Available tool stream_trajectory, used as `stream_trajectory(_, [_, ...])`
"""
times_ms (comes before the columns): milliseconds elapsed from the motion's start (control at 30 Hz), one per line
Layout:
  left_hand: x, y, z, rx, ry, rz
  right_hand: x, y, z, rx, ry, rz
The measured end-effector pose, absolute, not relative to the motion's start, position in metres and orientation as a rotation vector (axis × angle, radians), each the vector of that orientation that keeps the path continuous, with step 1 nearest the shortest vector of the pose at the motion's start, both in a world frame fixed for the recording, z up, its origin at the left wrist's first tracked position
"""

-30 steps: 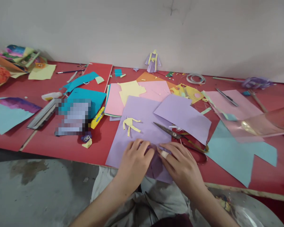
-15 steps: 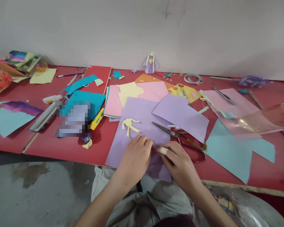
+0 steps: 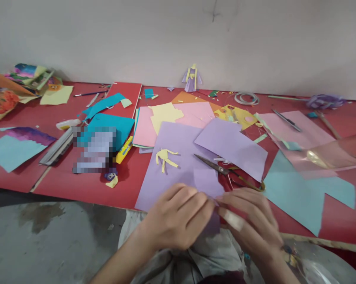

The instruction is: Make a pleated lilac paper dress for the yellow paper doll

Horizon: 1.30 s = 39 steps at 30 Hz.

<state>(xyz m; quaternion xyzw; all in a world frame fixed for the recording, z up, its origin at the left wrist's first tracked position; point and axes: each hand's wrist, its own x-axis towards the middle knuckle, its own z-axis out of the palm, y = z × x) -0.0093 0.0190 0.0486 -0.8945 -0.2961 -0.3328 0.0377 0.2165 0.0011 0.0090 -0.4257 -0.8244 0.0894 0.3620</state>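
My left hand and my right hand are closed in a pinch on a small purple paper piece, raised over the table's front edge. Its lower part is hidden behind my fingers. A white wrap circles one right finger. Beneath lies a large purple sheet bearing a yellow paper figure cutout. Just beyond my right hand, scissors rest with their handles partly under another purple sheet.
A yellow-and-purple paper doll leans against the wall. Pink sheets, a blue sheet, a pen and a cord coil lie around. To the left are a yellow cutter, a metal ruler and a glue bottle.
Both hands have lifted from the large sheet towards me and moved slightly right. The small purple paper piece now shows upright between them. The view has shifted a little.
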Motion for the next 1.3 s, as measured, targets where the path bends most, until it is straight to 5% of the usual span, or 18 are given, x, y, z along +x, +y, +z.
stream_trajectory(200, [-0.009,0.016,0.013,-2.939,-1.263,-0.671,0.2,0.01,-0.002,-1.022,-2.264,0.231])
stream_trajectory(667, [0.012,0.02,0.013,-2.897,-1.988,-0.77,0.183,0.01,0.0,-1.221,-2.106,0.339])
stream_trajectory(1300, [-0.022,0.017,0.006,-2.972,-1.164,-0.706,0.197,0.007,0.002,-1.157,-2.179,0.452])
